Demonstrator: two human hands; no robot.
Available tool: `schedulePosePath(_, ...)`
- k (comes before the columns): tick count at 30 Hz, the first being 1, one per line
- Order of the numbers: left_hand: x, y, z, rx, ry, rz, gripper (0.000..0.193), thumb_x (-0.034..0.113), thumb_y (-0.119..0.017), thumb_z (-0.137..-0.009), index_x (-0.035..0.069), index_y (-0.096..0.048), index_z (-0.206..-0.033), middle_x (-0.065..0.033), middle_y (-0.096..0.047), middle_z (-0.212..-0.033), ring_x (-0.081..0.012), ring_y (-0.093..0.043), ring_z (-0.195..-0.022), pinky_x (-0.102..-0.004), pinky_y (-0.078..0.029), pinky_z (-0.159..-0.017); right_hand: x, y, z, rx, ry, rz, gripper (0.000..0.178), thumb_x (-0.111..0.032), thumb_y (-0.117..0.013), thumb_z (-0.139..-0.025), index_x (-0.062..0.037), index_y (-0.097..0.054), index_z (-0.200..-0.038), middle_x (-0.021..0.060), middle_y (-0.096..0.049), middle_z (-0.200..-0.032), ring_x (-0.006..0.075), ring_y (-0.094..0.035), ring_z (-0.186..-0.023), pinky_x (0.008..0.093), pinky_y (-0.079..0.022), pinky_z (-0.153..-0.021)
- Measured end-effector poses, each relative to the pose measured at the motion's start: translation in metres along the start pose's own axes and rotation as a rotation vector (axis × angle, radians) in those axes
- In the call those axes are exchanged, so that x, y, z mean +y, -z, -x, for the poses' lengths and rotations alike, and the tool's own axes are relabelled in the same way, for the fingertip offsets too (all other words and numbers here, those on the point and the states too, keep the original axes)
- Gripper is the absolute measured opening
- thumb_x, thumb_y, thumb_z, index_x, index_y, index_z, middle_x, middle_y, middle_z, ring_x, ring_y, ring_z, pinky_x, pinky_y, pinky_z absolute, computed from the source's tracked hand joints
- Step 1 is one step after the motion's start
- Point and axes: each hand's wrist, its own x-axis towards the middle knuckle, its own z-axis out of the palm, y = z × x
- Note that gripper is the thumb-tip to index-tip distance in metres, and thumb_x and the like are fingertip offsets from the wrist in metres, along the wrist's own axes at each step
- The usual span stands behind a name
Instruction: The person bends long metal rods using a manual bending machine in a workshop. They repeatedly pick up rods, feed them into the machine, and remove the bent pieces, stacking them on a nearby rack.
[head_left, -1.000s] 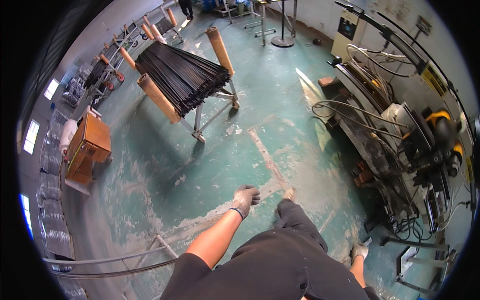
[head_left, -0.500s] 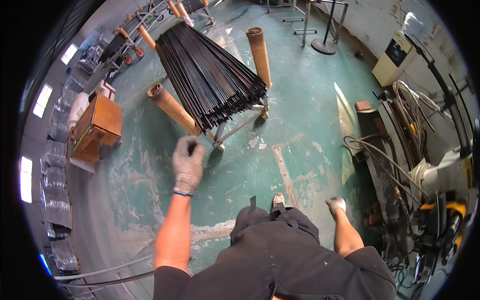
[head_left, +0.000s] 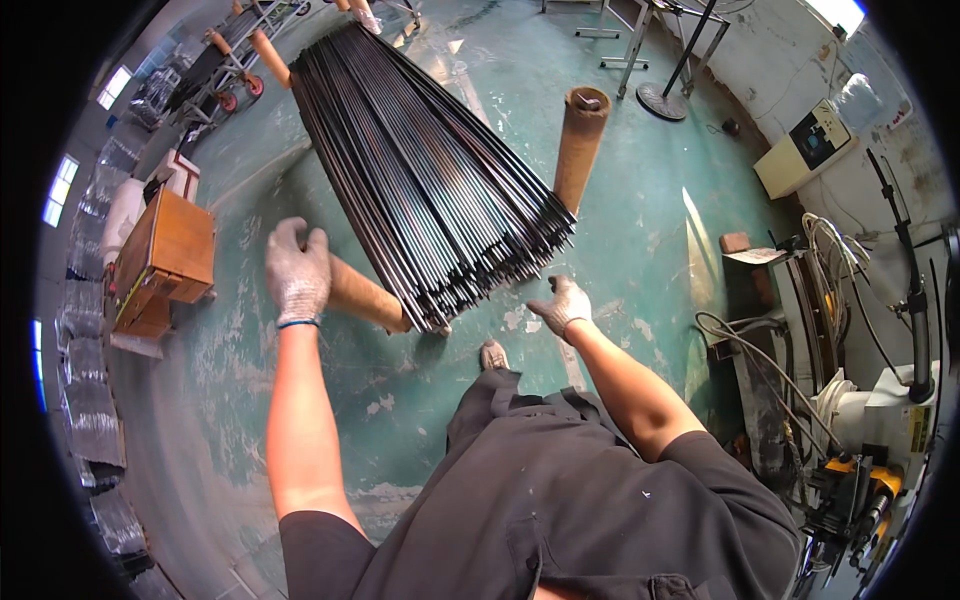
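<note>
A long bundle of thin black rods lies lengthwise ahead of me on a low metal-legged rack, its near ends uneven. My left hand, in a pale knit glove, is over the upper end of the near-left brown cardboard tube and hides that end. Its thumb and fingers are bent but apart; whether it touches the tube I cannot tell. My right hand, gloved too, is just short of the rods' near ends, thumb and fingers apart, with nothing in it. Another brown tube stands at the rack's right corner.
A wooden cabinet stands at the left. To the right are coiled hoses, a black-and-yellow machine and a cream box-shaped unit. A stand with a round base is at the far right. Green worn floor lies around the rack.
The rack and rods now appear nearer. My left hand has moved left to over the tube's end. My right hand has swung forward from beside my body toward the rod ends.
</note>
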Motion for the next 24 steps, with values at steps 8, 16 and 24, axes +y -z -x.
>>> schedulePosePath(8, 0.007, -0.031, -0.030, -0.174, -0.075, -0.151, 0.028, 0.026, -0.077, -0.094, 0.006, -0.077, -0.114, -0.0146, -0.078, -0.114, -0.0378, -0.070, -0.110, -0.0498, -0.054, -0.102, -0.119, -0.060, -0.141, 0.023, -0.089, 0.187, 0.124, -0.063, -0.097, -0.068, -0.0010, -0.041, -0.160, 0.0246, -0.057, -0.156, 0.0430, -0.054, -0.144, 0.0505, -0.044, -0.123)
schedulePosePath(16, 0.012, -0.047, -0.045, -0.141, -0.065, -0.167, 0.018, 0.013, -0.075, -0.093, 0.002, -0.075, -0.108, -0.0165, -0.075, -0.105, -0.0386, -0.069, -0.102, -0.0508, -0.054, -0.097, -0.199, -0.109, -0.252, -0.008, -0.303, 0.354, 0.154, -0.069, -0.101, -0.056, 0.0025, -0.026, -0.170, 0.0269, -0.043, -0.164, 0.0430, -0.041, -0.154, 0.0568, -0.031, -0.131)
schedulePosePath(24, 0.017, -0.059, -0.053, -0.150, 0.022, -0.229, 0.014, 0.010, -0.072, -0.095, 0.000, -0.074, -0.105, -0.0157, -0.075, -0.109, -0.0393, -0.071, -0.109, -0.0559, -0.053, -0.103, -0.179, -0.129, -0.273, -0.035, -0.235, 0.286, 0.077, -0.055, -0.094, -0.080, 0.0005, -0.066, -0.126, 0.0228, -0.073, -0.128, 0.0391, -0.069, -0.124, 0.0475, -0.059, -0.105)
